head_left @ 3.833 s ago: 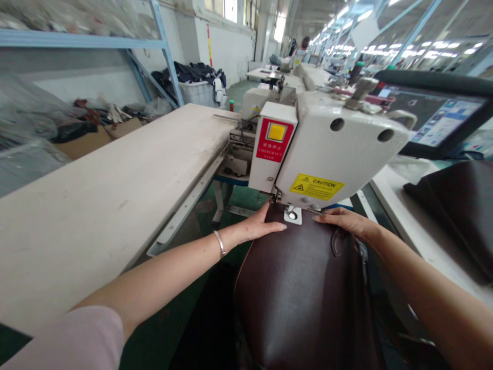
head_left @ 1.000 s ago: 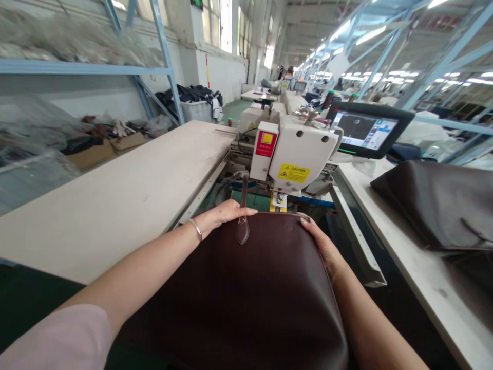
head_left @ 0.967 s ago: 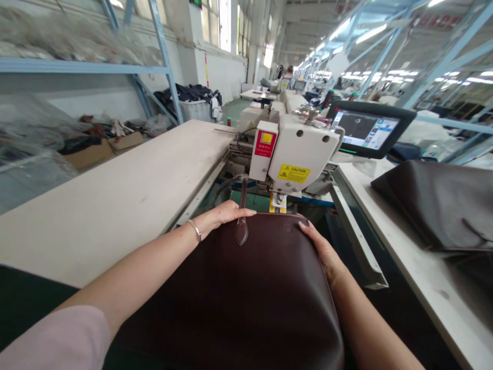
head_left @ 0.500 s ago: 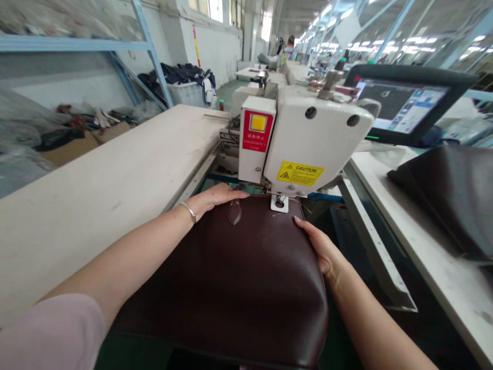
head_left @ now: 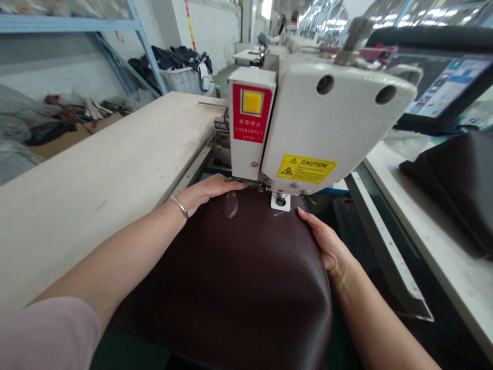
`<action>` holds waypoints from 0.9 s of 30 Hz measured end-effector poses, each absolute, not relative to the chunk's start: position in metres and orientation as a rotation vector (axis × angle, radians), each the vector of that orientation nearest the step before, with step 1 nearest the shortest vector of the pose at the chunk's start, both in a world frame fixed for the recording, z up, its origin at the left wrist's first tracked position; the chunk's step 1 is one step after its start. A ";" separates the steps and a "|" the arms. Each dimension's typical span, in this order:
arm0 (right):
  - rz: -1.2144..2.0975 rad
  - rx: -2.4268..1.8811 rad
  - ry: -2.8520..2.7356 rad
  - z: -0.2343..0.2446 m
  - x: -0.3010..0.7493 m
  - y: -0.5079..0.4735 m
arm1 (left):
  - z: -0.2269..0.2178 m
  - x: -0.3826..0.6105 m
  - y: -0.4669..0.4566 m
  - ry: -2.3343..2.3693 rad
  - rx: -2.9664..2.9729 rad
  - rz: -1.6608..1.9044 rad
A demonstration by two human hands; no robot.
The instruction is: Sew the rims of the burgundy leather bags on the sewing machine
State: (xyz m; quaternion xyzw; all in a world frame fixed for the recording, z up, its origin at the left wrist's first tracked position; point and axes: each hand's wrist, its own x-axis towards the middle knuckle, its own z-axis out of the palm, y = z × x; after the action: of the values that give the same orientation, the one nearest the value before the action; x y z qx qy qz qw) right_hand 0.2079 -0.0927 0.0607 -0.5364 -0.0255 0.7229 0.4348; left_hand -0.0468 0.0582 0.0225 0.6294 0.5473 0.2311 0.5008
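A dark brown leather bag (head_left: 246, 267) hangs under the head of a white sewing machine (head_left: 327, 118). My left hand (head_left: 211, 189) is closed on the bag's top edge, thumb stretched along it, other fingers hidden behind. Just below that thumb lies a pointed leather tab (head_left: 231, 205) on the bag's face. My right hand (head_left: 325, 239) grips the bag's right side, its thumb on the front near the upper corner. Between the hands, the white presser plate (head_left: 280, 202) with a round hole rests against the leather. Loose thread ends (head_left: 283, 211) stick out beside it.
A white tabletop (head_left: 96, 169) stretches along the left. Metal rails (head_left: 389, 246) flank the machine. Another dark leather piece (head_left: 458, 180) lies on the right table, below a monitor (head_left: 447, 82). An emergency stop box (head_left: 252, 123) sits on the machine's front. A bin of dark cloth (head_left: 181, 77) stands behind.
My view has moved nearer to the machine, so its head looks larger. Both hands keep their hold on the bag, and the presser plate stays at nearly the same spot on the leather.
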 end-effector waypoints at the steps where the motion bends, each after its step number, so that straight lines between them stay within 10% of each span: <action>1: 1.801 -1.332 -0.064 0.062 0.208 -0.093 | 0.023 -0.047 0.059 1.314 1.531 0.559; 27: 1.750 -1.266 -0.181 0.053 0.211 -0.092 | 0.025 -0.046 0.053 1.324 1.557 0.537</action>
State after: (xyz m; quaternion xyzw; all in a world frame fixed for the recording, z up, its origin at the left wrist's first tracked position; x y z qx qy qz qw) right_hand 0.2106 -0.0925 0.0528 -0.5163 -0.0737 0.7134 0.4681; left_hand -0.0456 0.0530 0.0247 0.6414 0.5457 0.2214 0.4918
